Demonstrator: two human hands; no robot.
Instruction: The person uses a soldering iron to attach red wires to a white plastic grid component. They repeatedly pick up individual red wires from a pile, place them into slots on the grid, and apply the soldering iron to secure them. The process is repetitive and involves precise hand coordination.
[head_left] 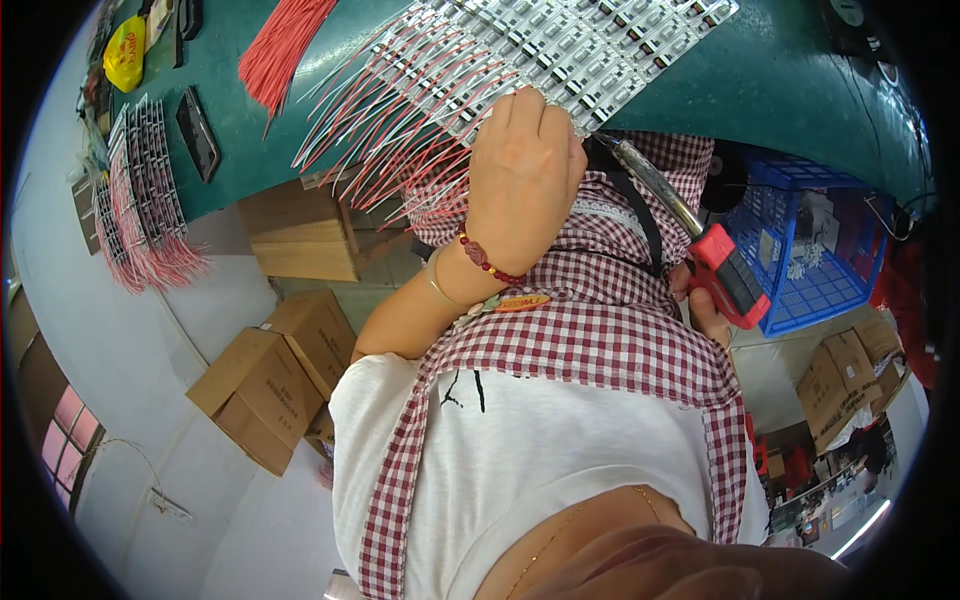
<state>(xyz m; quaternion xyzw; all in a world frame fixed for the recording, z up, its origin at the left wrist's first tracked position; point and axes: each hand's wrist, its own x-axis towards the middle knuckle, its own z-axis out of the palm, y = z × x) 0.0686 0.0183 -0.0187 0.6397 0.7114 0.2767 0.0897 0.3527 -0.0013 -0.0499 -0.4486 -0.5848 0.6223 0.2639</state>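
Observation:
My left hand [527, 165], with a beaded bracelet and a bangle, rests at the near edge of a silvery panel [560, 50] of small repeated modules. Its fingers are curled down and closed; what they pinch is hidden beneath them. Red and white wires [400, 125] fan out leftward from the panel, past this hand. My right hand [708, 312], partly behind the handle, grips a soldering iron [660, 190] with a red and black handle. The iron's tip points up and left, close to the panel's near corner, beside my left fingers. Whether it touches is unclear.
A bundle of red wires [280, 50] lies on the green table [245, 130]. Left of it are a dark phone-like slab [198, 135], wired panels [145, 180] hanging over the edge, and a yellow packet [125, 53]. A blue crate [800, 240] stands right; cardboard boxes [265, 390] sit below.

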